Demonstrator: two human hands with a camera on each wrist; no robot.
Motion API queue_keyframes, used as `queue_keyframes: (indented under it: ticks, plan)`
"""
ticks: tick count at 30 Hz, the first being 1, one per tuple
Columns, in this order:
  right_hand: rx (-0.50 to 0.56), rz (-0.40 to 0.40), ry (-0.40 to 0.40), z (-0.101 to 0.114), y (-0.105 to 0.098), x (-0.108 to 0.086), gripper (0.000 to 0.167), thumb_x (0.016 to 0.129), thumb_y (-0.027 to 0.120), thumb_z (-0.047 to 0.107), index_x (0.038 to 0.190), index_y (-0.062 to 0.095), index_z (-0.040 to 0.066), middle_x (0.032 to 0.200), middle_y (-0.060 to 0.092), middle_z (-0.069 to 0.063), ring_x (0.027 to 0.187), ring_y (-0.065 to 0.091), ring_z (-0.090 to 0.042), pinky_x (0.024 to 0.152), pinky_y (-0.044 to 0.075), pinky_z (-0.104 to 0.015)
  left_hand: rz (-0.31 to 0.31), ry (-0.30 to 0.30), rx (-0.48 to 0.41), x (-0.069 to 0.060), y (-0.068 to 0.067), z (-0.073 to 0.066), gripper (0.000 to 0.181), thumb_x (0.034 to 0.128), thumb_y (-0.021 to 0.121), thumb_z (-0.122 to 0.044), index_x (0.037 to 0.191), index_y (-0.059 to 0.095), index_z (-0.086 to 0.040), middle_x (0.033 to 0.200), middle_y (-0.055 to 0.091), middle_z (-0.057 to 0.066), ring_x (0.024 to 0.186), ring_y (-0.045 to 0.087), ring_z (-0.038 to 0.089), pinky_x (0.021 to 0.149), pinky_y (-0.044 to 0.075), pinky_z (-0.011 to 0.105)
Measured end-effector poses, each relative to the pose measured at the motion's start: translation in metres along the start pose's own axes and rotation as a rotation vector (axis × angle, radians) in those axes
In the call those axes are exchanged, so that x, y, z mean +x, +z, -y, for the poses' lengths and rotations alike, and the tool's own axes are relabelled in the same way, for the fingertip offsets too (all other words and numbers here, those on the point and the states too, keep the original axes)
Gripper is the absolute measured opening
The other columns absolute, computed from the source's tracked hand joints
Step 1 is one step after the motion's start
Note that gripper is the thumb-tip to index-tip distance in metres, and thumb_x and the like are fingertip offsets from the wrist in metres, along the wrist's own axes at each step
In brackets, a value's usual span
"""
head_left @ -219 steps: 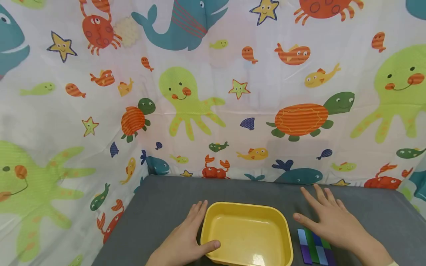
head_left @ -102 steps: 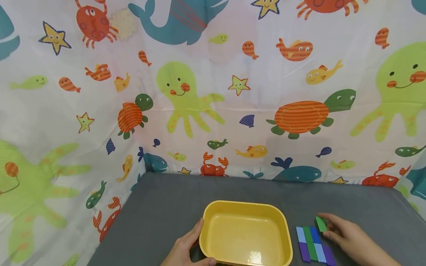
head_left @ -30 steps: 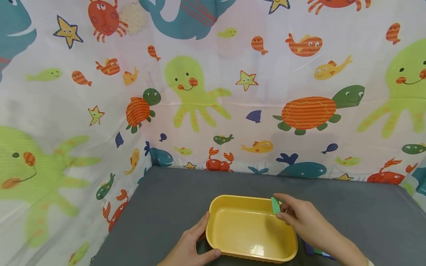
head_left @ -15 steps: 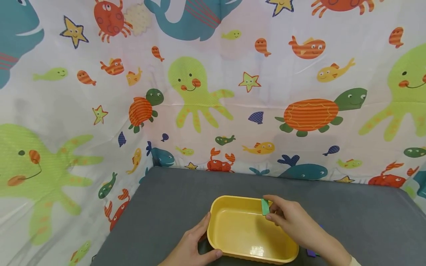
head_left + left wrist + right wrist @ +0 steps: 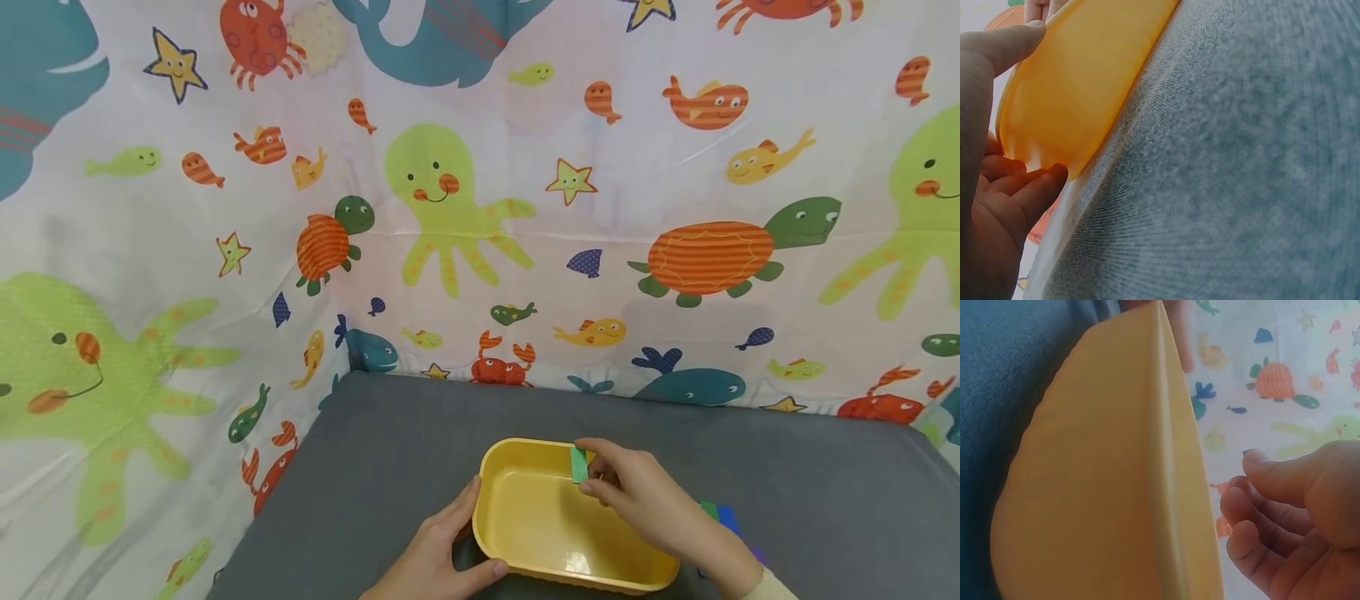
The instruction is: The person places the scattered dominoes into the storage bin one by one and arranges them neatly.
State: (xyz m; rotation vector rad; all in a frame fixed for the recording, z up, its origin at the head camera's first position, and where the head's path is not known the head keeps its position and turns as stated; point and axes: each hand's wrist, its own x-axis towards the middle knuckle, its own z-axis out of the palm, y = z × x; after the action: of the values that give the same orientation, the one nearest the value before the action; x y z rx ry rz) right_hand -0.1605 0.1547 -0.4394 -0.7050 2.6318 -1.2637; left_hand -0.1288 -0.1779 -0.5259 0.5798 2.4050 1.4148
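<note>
Plenty of room on the table (image 5: 397, 450) left of the left hand (image 5: 438, 550), plus a decent strip behind the yellow tray (image 5: 532, 525) before the sea-creature curtain (image 5: 525, 275) walls things off. Coming in from the right's a pain though: the right hand (image 5: 637, 492), green block (image 5: 579, 465) and forearm (image 5: 712, 546) hang over that side, with coloured blocks (image 5: 726, 518) just beyond.

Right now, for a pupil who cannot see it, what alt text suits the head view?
A person's right hand pinches a thin green rectangular piece over a shallow, rounded yellow tray, whose left side the left hand holds. Blue, green and purple flat pieces lie partly hidden on a grey table before white sea-creature-printed cloth.
</note>
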Motion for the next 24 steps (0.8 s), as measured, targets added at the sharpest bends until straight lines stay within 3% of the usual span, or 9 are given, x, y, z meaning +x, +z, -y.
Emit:
queue_keyframes:
  ticks: [11, 19, 24]
  plan:
    - [-0.014, 0.010, 0.020, 0.015, 0.017, 0.017, 0.048, 0.103, 0.077, 0.014, 0.146, 0.062, -0.003, 0.090, 0.069, 0.006, 0.070, 0.061, -0.008, 0.062, 0.057, -0.026, 0.018, 0.013, -0.031, -0.001, -0.003, 0.001, 0.100, 0.1023, 0.077, -0.050, 0.177, 0.017, -0.021, 0.179, 0.022, -0.006, 0.162, 0.030, 0.021, 0.120, 0.039, 0.025]
    - [0.014, 0.043, 0.010, 0.016, 0.029, 0.028, 0.049, 0.104, 0.076, 0.013, 0.148, 0.060, -0.004, 0.090, 0.068, 0.005, 0.070, 0.062, -0.010, 0.063, 0.058, -0.027, 0.015, 0.103, -0.021, -0.003, -0.003, 0.004, 0.097, 0.1051, 0.075, -0.045, 0.177, 0.015, -0.018, 0.180, 0.020, 0.001, 0.162, 0.029, 0.025, 0.120, 0.038, 0.023]
    - [0.020, 0.053, 0.027, 0.020, 0.033, 0.032, 0.048, 0.105, 0.076, 0.013, 0.148, 0.060, -0.003, 0.090, 0.068, 0.005, 0.072, 0.062, -0.013, 0.064, 0.059, -0.028, 0.012, 0.100, -0.015, -0.003, -0.003, 0.004, 0.097, 0.1047, 0.075, -0.046, 0.177, 0.015, -0.020, 0.179, 0.020, -0.001, 0.162, 0.030, 0.024, 0.121, 0.037, 0.025]
